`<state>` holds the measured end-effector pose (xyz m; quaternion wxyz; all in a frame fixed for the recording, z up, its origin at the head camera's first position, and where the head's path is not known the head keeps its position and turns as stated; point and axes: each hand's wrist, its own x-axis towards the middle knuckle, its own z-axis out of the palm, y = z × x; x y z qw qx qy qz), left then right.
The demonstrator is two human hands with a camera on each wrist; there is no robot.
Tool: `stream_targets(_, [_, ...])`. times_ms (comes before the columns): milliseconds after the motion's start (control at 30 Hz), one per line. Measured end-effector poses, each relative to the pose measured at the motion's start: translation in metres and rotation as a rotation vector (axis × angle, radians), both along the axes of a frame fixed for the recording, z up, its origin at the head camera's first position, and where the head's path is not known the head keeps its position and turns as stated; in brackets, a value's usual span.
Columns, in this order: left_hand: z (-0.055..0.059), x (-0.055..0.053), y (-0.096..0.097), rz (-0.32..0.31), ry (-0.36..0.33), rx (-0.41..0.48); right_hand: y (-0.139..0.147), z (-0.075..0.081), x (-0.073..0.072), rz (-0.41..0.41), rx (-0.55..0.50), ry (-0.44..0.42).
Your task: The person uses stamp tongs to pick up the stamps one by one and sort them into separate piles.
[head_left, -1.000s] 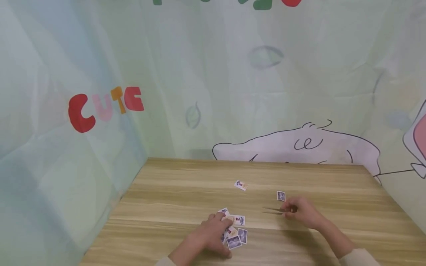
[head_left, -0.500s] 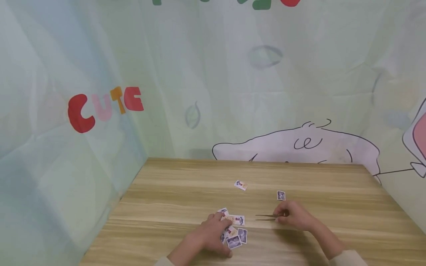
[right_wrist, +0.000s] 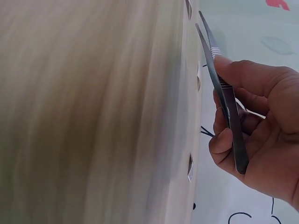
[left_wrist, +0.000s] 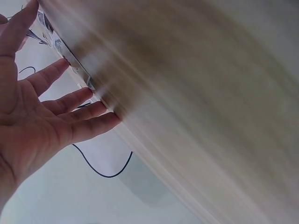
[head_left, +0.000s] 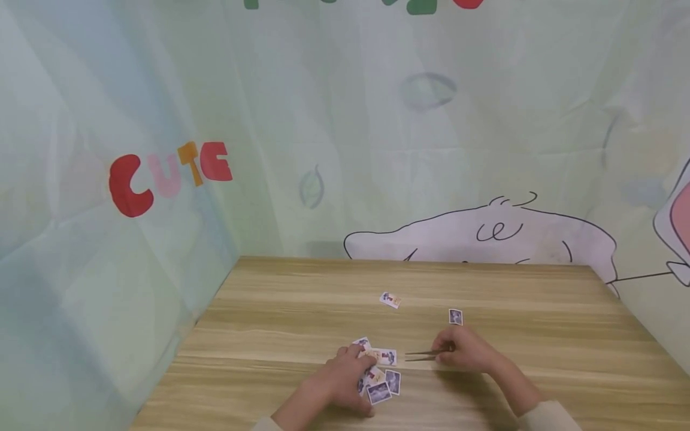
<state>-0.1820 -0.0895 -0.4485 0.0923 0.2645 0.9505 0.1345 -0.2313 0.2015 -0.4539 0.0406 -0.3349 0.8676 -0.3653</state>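
Note:
My right hand (head_left: 465, 350) holds metal tweezers (head_left: 423, 356) between thumb and fingers. In the right wrist view the tweezers (right_wrist: 224, 93) have their two tips apart, with nothing between them. In the head view those tips point left, close to the right end of a small printed card (head_left: 387, 357). My left hand (head_left: 345, 378) rests with spread fingers over a loose pile of such cards, hiding part of it. Its fingertips (left_wrist: 112, 120) touch the tabletop in the left wrist view. Two purple picture cards (head_left: 379, 392) with white borders lie at the pile's near right side.
A wooden table (head_left: 259, 323) stretches out in front. One printed card (head_left: 390, 300) lies alone toward the back, and a purple picture card (head_left: 455, 316) lies just beyond my right hand. A printed cloth backdrop (head_left: 350, 149) rises behind and to the left of the table.
My right hand has moved left and slightly nearer with the tweezers, bringing their tips close to the pile. The left hand and the cards have stayed in place.

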Motion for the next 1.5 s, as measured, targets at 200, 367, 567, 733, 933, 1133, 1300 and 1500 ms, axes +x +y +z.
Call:
stream_targets(200, [0.0,-0.001,0.0,-0.003,0.002,0.006,-0.007,-0.002,-0.002,-0.004,-0.001,-0.048])
stream_targets(367, [0.001,-0.001,0.0,0.001,0.005,0.009,-0.011,-0.003,-0.004,-0.001,0.01,-0.017])
stream_targets(567, [0.002,-0.001,0.0,0.009,0.01,0.015,-0.02,-0.006,-0.006,-0.017,0.034,0.025])
stream_targets(733, [0.001,-0.002,0.0,0.004,0.013,0.017,-0.026,-0.005,-0.005,-0.051,0.039,0.015])
stream_targets(933, [0.0,-0.003,-0.001,0.0,0.014,0.023,-0.029,-0.006,-0.004,-0.068,0.031,0.003])
stream_targets(1133, [0.002,-0.001,-0.002,-0.003,0.021,0.018,-0.029,-0.008,-0.004,-0.069,0.014,-0.007])
stream_targets(1300, [0.006,0.006,-0.004,-0.032,0.051,0.003,-0.023,-0.006,0.002,-0.071,-0.025,-0.021])
stream_targets(1500, [0.006,0.002,-0.012,-0.071,0.178,-0.006,-0.017,-0.003,0.006,-0.081,-0.082,-0.029])
